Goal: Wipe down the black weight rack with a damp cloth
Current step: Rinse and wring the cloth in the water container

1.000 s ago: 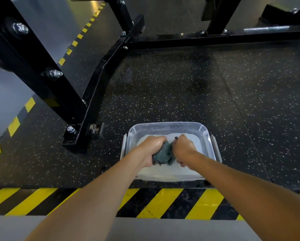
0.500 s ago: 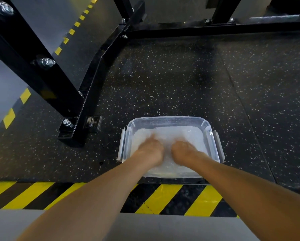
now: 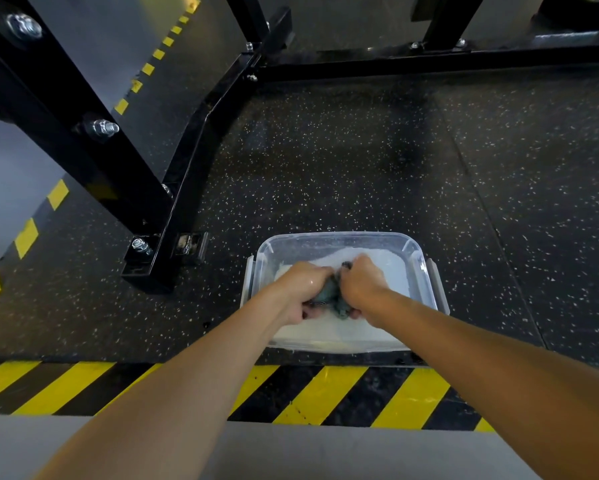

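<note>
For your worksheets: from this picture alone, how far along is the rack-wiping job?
Done: the cloth looks wetted in the clear tub of cloudy water. In hand: the left hand and right hand both hold it in a tight grip over the tub, apparently wringing. Left: the black weight rack is untouched; all wiping remains.

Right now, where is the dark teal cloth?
Head view, lower centre: dark teal cloth, gripped between left hand and right hand, over the clear plastic tub.
</note>
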A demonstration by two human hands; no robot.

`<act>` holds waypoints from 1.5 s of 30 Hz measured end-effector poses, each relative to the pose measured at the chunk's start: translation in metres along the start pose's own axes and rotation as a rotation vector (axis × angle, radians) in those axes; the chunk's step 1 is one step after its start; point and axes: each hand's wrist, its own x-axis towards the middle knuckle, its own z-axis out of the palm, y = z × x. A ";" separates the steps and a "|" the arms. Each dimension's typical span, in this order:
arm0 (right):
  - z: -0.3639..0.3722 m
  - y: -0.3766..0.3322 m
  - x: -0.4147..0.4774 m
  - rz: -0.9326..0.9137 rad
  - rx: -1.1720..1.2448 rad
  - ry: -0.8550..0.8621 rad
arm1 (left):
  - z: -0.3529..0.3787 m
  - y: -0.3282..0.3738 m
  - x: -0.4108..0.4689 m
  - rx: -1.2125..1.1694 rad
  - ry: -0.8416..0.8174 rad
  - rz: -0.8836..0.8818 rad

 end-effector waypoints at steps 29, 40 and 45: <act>0.000 -0.007 -0.006 -0.108 -0.116 -0.009 | -0.002 0.001 0.000 -0.067 -0.129 -0.004; -0.011 0.019 -0.005 -0.218 -0.706 -0.208 | -0.002 -0.016 0.011 1.224 0.012 0.239; -0.011 0.018 -0.003 -0.124 -0.513 -0.219 | 0.007 -0.016 0.023 1.155 -0.013 0.169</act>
